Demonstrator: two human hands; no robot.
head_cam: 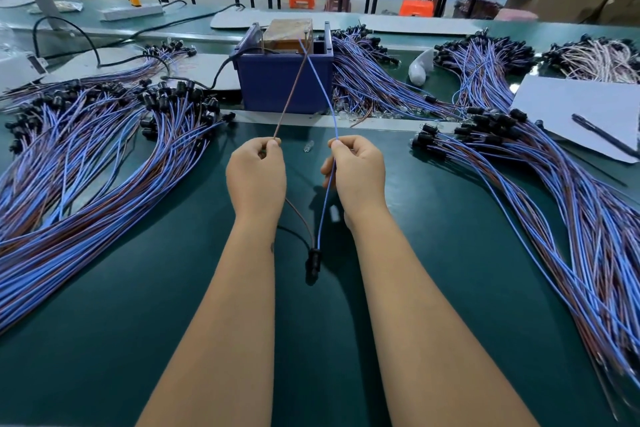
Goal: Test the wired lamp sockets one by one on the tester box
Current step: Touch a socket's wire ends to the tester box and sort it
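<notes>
The left hand [255,174] is seen from the back with its fingers curled, and the brown wire [289,97] is pinched between thumb and forefinger at the top of the fist. The right hand [356,173] is likewise curled, and the blue wire [323,94] is pinched at its fingertips, the same wire running on down past the palm. The 2 wires are held apart at the hands and cross higher up, where their far ends reach the top of the blue tester box [284,78] standing at the far edge of the green table [433,253]. Below the hands the 2 wires converge into 1 black lamp socket [312,263], which hangs between the forearms just over the table; whether it touches the surface cannot be told. A small clear bulb [308,146] lies on the table between the hands. A large pile of wired sockets [86,156] is spread to the left, and another pile [554,191] is fanned out to the right, with further bundles beside the box. A white sheet [581,111] with a pen [604,135] on it lies at the far right.
</notes>
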